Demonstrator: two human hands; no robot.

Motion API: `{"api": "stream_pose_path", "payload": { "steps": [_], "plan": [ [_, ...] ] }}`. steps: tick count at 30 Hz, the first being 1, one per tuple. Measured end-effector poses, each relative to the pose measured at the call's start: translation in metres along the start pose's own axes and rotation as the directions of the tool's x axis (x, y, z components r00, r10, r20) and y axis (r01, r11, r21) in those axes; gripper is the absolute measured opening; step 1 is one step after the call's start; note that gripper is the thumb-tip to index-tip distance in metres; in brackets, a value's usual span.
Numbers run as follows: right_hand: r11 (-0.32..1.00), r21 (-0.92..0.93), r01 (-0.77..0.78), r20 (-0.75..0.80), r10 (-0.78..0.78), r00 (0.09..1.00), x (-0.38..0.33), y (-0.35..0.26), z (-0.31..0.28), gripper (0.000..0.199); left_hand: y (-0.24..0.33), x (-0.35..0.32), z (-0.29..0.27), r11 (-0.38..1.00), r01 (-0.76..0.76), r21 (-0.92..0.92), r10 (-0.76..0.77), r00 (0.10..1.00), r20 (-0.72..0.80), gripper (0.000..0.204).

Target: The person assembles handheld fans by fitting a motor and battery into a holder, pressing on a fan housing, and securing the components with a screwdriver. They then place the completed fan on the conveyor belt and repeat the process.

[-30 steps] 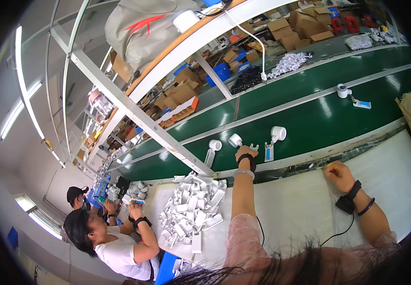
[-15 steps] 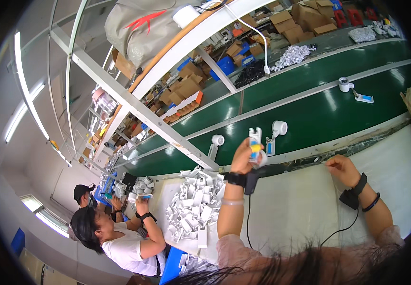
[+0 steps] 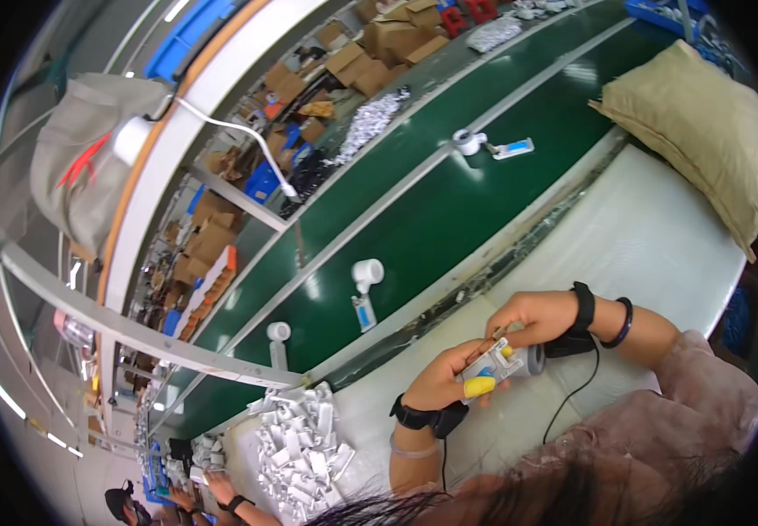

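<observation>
My left hand (image 3: 443,379) is closed around a white plastic housing (image 3: 494,362) with a round grey-white head (image 3: 532,358) at one end. Some blue shows inside the housing, and a yellow cover (image 3: 479,386), seemingly on a fingertip, presses against it. At the housing's upper edge, my right hand (image 3: 532,317) has its fingers pinched together; what is between them is too small to make out. Both hands are over the pale worktable (image 3: 475,447). To their left spreads a heap of white plastic parts (image 3: 300,447).
Beyond the table runs a green conveyor (image 3: 423,228). It carries a round-headed unit with a blue insert (image 3: 365,294), a plain white one (image 3: 279,346) and another (image 3: 468,142) farther right. A beige sack (image 3: 690,131) lies at right. Metal framing (image 3: 160,344) crosses left; a co-worker (image 3: 120,501) is lower left.
My left hand has brought the housing from beside the conveyor back over the table. My right hand has come across to meet it, fingers at its edge. The view has swung right.
</observation>
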State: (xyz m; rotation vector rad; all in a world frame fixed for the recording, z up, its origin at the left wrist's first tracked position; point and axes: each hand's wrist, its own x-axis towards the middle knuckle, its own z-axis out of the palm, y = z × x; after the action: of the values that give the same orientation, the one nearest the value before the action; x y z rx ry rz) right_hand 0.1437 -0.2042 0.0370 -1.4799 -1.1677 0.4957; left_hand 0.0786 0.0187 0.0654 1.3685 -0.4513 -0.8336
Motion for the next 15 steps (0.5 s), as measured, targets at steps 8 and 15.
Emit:
{"api": "stream_pose_path", "payload": {
  "steps": [8, 15],
  "plan": [
    [0.858, -0.504, -0.102, -0.075, 0.075, 0.994, -0.005, 0.017, -0.011, 0.011, -0.018, 0.015, -0.005, 0.435, 0.293, 0.852, 0.086, 0.928, -0.363, 0.036],
    [0.808, 0.53, -0.258, -0.007, 0.309, 0.951, -0.002, 0.037, -0.014, 0.027, -0.048, 0.04, -0.019, 0.733, 0.11, 0.671, 0.448, 0.664, -0.598, 0.026]
  ]
}}
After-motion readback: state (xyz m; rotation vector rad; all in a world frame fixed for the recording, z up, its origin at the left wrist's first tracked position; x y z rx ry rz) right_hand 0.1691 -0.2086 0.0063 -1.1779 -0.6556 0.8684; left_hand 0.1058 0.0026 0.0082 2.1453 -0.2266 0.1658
